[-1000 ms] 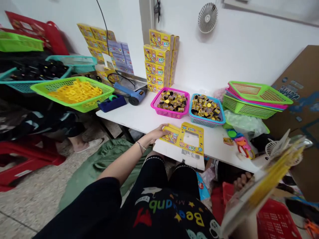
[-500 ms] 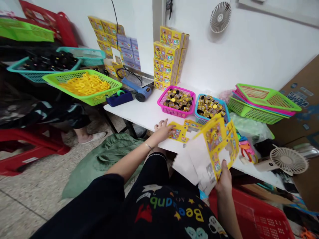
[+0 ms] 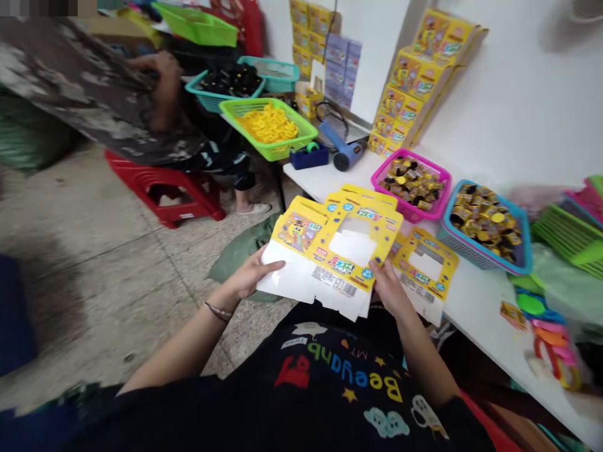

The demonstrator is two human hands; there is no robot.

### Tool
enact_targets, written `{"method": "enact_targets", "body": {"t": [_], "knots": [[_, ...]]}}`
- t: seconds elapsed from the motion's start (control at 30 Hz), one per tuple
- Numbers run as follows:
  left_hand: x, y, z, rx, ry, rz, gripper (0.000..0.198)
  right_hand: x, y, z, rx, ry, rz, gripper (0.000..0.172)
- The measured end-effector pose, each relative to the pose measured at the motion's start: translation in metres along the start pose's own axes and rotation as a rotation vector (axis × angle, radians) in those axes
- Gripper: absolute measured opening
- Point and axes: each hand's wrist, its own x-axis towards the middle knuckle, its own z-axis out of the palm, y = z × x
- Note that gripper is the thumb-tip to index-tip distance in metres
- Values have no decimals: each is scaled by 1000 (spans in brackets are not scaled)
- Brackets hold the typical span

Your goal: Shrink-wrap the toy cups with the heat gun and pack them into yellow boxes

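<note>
Between my hands is a small stack of flat, unfolded yellow-and-white cardboard boxes (image 3: 301, 233) with a cut-out window, held above my lap. My left hand (image 3: 252, 273) grips the white left edge, thumb on top. My right hand (image 3: 385, 285) has hold of the right side near the window's lower corner; its fingers under the card are hidden. Another flat box blank (image 3: 440, 267) lies on the table just beyond my right hand. Behind it stand a pink basket (image 3: 409, 216) and a blue basket (image 3: 485, 260), each full of small gold-and-black wrapped pieces.
The white table (image 3: 490, 314) runs along the wall. Stacked yellow boxes (image 3: 407, 81), a blue heat gun (image 3: 346, 150), a navy tape dispenser (image 3: 308, 157) and a green basket (image 3: 273, 150) of yellow parts stand to the left. A person in camouflage clothing (image 3: 136, 113) sits on a red stool (image 3: 164, 185).
My left hand has left the blank on the table and taken the stack's left edge. The stack has moved left and turned flatter, and the view has swung left.
</note>
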Motion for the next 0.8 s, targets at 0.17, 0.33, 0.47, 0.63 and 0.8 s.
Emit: {"method": "enact_targets", "body": {"t": [0.17, 0.33, 0.47, 0.63, 0.8], "knots": [[-14, -89, -101, -233, 436, -46, 79, 2, 21, 9, -162, -299, 96, 88], [-10, -165, -143, -312, 722, -112, 62, -19, 41, -27, -346, -410, 261, 65], [12, -187, -157, -329, 783, -126, 55, -38, 39, -56, -462, -276, 307, 71], [58, -181, -179, -335, 777, -43, 50, -62, 16, -93, -527, -86, 322, 67], [107, -181, -193, -335, 829, -33, 37, -90, 8, -119, -531, 95, 345, 62]]}}
